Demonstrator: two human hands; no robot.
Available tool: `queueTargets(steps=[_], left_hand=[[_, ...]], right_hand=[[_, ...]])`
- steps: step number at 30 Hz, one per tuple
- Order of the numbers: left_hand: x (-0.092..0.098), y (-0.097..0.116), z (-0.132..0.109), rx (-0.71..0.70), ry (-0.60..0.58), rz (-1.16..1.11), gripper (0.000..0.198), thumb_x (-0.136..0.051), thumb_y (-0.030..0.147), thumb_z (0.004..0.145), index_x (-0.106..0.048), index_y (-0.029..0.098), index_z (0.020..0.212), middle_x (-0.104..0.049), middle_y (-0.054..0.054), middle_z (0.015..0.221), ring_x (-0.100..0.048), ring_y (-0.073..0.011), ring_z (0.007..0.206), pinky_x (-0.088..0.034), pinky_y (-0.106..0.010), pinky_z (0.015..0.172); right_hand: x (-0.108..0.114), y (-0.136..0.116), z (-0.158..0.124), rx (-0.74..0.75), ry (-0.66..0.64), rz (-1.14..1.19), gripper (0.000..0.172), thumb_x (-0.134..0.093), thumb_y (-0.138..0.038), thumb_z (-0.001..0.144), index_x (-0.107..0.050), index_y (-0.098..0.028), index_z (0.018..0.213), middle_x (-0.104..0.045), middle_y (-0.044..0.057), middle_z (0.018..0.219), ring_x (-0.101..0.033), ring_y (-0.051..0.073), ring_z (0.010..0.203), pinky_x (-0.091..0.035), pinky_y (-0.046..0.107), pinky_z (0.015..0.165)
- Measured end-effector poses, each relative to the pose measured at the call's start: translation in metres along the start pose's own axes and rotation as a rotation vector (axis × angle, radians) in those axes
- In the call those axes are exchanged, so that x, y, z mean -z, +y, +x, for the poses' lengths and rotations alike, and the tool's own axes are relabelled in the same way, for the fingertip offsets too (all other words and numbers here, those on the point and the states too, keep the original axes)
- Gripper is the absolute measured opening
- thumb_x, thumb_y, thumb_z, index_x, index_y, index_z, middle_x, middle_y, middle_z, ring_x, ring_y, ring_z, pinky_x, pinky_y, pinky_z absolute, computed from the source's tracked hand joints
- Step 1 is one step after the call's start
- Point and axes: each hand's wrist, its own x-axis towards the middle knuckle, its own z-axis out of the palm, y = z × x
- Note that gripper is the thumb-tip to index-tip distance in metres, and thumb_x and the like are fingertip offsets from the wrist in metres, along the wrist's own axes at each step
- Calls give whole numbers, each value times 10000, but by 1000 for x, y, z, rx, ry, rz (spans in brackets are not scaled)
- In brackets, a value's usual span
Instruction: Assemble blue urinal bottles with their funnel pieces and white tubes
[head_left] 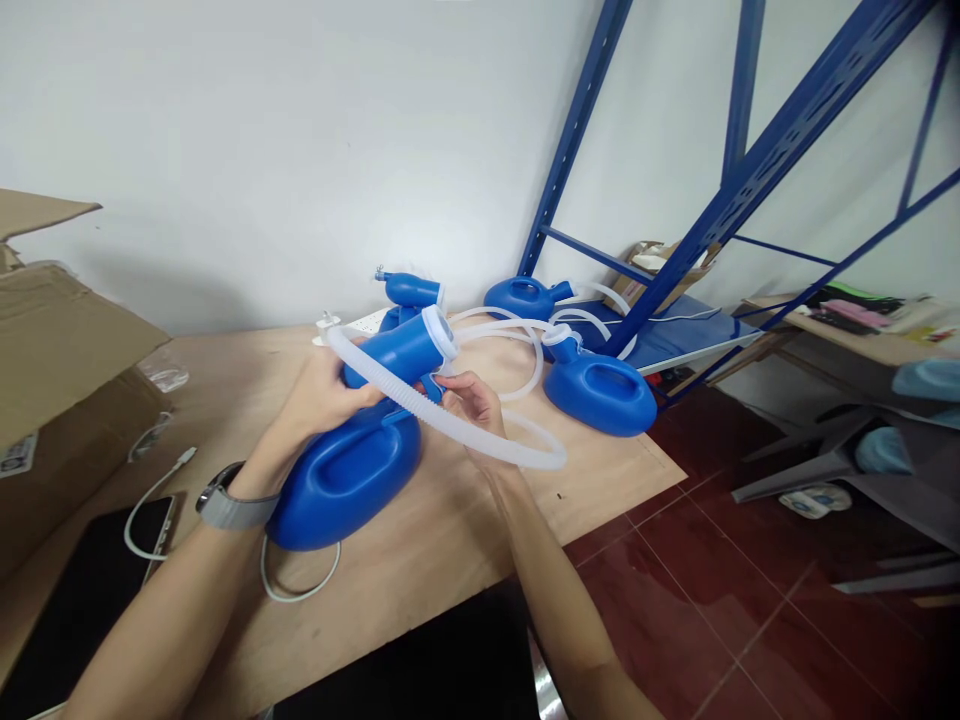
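A blue plastic urinal bottle point(341, 495) with a recessed handle lies on the wooden table in front of me. My left hand point(319, 385) wraps around a blue cylindrical cup point(397, 348) with a white rim, above the bottle's neck. A translucent ribbed hose point(442, 420) loops from the cup's back end across the front of both hands. With thumb and fingers, my right hand point(474, 400) pinches a small blue part point(433, 387) at the bottle's neck; the hose partly hides this grip.
Another blue bottle point(600, 393) with a hose stands at the table's right edge, and one more point(525, 298) lies behind. A blue cup point(412, 290) rests near the wall. Left are a cardboard box point(75, 380) and a black laptop point(90, 590). A blue metal rack point(675, 240) rises at right.
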Motion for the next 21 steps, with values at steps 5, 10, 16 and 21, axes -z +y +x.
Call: queueTargets(steps=[5, 10, 16, 21], left_hand=[[6, 12, 0, 42, -9, 40, 480, -739, 604, 714, -702, 193, 960, -756, -75, 999, -672, -300, 968, -547, -404, 898], [29, 5, 5, 223, 42, -71, 349, -672, 534, 796, -610, 192, 768, -646, -34, 743, -588, -203, 713, -485, -334, 697], [56, -25, 8, 489, 9, -377, 453, -646, 580, 889, -521, 211, 657, -487, 21, 553, -439, -133, 552, -366, -284, 550], [71, -43, 4, 618, -137, -319, 520, -707, 650, 839, -503, 218, 633, -470, 30, 543, -394, -122, 530, -322, -260, 504]], right_hand=[[10, -4, -14, -7, 61, -116, 350, -723, -543, 951, -734, -307, 1209, -732, 52, 1332, -713, 263, 1220, -618, 479, 1057], [49, -23, -72, -89, -31, -569, 324, -601, -451, 1047, -722, -346, 1329, -707, 72, 1391, -670, 291, 1304, -580, 517, 1101], [109, -11, -108, 37, -199, -1275, 393, -568, -306, 1044, -658, -328, 1426, -602, 127, 1516, -519, 372, 1457, -473, 661, 1169], [109, -22, -95, 17, -141, -1098, 332, -616, -304, 1018, -706, -311, 1338, -699, 111, 1223, -707, 285, 1098, -620, 482, 966]])
